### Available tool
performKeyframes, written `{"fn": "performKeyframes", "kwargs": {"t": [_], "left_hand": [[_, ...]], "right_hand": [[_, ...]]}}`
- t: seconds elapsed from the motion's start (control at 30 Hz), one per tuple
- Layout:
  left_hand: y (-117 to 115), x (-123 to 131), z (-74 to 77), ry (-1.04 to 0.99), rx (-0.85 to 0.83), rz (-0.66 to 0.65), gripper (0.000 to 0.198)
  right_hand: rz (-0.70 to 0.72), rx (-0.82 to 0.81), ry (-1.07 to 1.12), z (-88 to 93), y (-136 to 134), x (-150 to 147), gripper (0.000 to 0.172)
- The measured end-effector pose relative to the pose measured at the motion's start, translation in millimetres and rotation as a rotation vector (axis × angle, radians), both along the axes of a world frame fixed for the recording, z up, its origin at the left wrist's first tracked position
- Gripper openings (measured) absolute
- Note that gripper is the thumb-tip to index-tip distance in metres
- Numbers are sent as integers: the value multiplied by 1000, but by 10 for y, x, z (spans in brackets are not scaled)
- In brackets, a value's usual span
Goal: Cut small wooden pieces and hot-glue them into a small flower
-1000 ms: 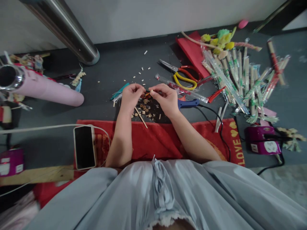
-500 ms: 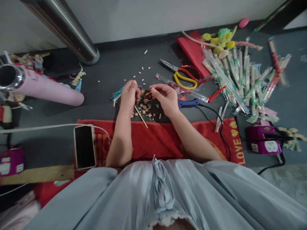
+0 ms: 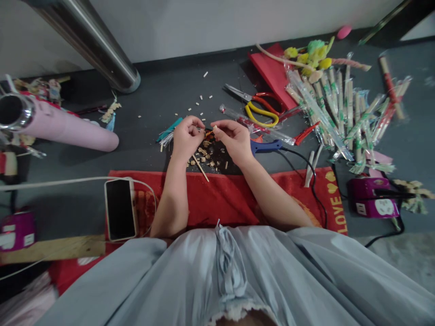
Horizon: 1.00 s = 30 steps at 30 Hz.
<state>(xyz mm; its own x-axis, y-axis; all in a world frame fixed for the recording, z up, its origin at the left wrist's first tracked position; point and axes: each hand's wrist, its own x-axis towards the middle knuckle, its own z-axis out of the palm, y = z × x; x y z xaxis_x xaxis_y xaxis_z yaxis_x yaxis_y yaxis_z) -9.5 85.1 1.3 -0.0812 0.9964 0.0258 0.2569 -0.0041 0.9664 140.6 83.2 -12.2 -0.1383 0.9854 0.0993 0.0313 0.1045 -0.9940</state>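
My left hand (image 3: 187, 139) is closed in a pinch over the table. Whatever it holds is too small to make out. Facing it, my right hand (image 3: 234, 141) pinches a small pale wooden piece (image 3: 215, 128) between thumb and fingertips. The fingertips of the two hands are a short gap apart. Below them lie several small wooden pieces (image 3: 205, 151) on a dark surface, with something orange (image 3: 210, 134) behind. A thin wooden stick (image 3: 201, 168) slants near my left wrist. Teal and white strands (image 3: 167, 135) show beyond my left hand.
Scissors (image 3: 258, 106) and a blue-handled tool (image 3: 267, 146) with a black cord lie to the right. Several wrapped sticks (image 3: 343, 106) are heaped farther right. A phone (image 3: 120, 209) rests on the red cloth (image 3: 217, 197). Left stand a pink bottle (image 3: 74, 123) and a metal post (image 3: 98, 45).
My left hand has turned and its fingers now reach toward the right hand, closer to the small piece. My right hand stays nearly in place, still pinching that piece.
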Motion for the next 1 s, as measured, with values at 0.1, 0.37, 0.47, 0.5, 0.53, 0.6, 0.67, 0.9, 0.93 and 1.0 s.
{"fn": "performKeyframes", "kwargs": {"t": [0.1,0.37,0.47,0.5,0.53,0.6,0.67,0.9,0.93,1.0], "left_hand": [[2,-9,-23,12,8,0,24],[2,-3,-19,-124,-76,-45,9],[1,14,-1,-183,-168,-48,10],[-1,20,9,-195,-199,-43,12],[-3,26,21,-201,-226,-46,13],[-10,32,51,-203,-256,-72,13],[-18,34,79,-209,-262,-108,13],[-26,28,90,-251,-265,-128,10],[-24,28,86,-255,-267,-124,10],[-17,25,75,-257,-271,-119,10]], "right_hand": [[3,16,7,-3,-6,-7,27],[-17,149,-103,34,-30,-6,15],[-30,172,-133,30,-29,-4,15],[-36,178,-134,28,-28,-4,15],[-42,184,-131,27,-28,-5,15],[-52,196,-119,27,-28,-7,14],[-57,207,-113,32,-30,-8,13],[-72,244,-112,47,-34,-11,12],[-75,249,-114,49,-34,-12,12],[-77,256,-118,57,-36,-12,12]]}}
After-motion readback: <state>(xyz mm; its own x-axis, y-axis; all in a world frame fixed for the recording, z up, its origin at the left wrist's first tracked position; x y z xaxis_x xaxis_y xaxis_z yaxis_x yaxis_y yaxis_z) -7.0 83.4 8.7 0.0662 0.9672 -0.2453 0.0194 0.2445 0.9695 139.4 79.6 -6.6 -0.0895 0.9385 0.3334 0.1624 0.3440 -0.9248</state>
